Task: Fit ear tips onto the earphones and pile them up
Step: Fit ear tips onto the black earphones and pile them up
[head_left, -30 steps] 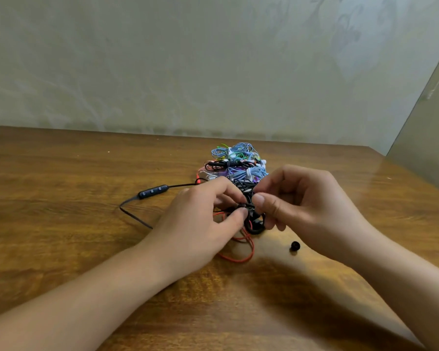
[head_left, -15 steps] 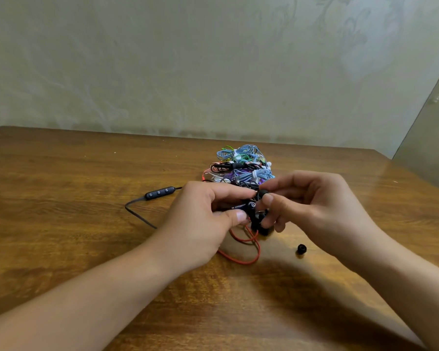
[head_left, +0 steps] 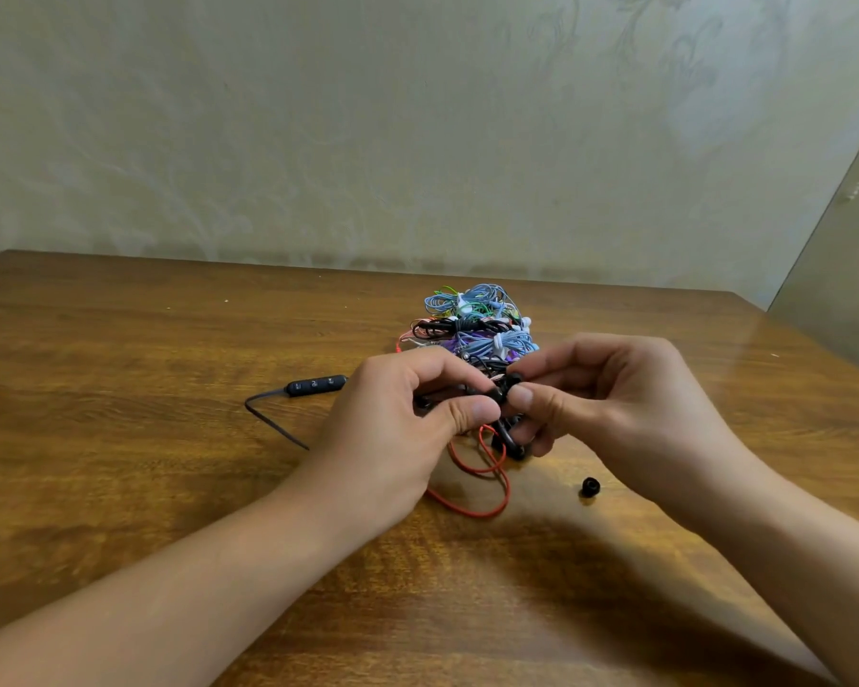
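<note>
My left hand [head_left: 407, 419] pinches a black earbud [head_left: 494, 391] between thumb and forefinger, just above the wooden table [head_left: 120, 438]. My right hand [head_left: 611, 399] pinches a black ear tip [head_left: 514, 379] against that earbud. The earphone's black cable with its inline remote [head_left: 316, 385] trails off to the left, and a red cable [head_left: 487, 488] loops on the table below my hands. One loose black ear tip [head_left: 589, 486] lies on the table under my right wrist. A pile of bundled earphones [head_left: 477, 324], blue, black, purple and green, sits just behind my hands.
A pale wall [head_left: 417, 131] runs along the table's far edge, and a panel [head_left: 844, 290] stands at the right corner. Bare wood spreads left of the remote and in front of my forearms.
Both hands have lifted slightly with the earbud, and my right fingers have worked the ear tip closer onto it. The loose ear tip has stayed on the table.
</note>
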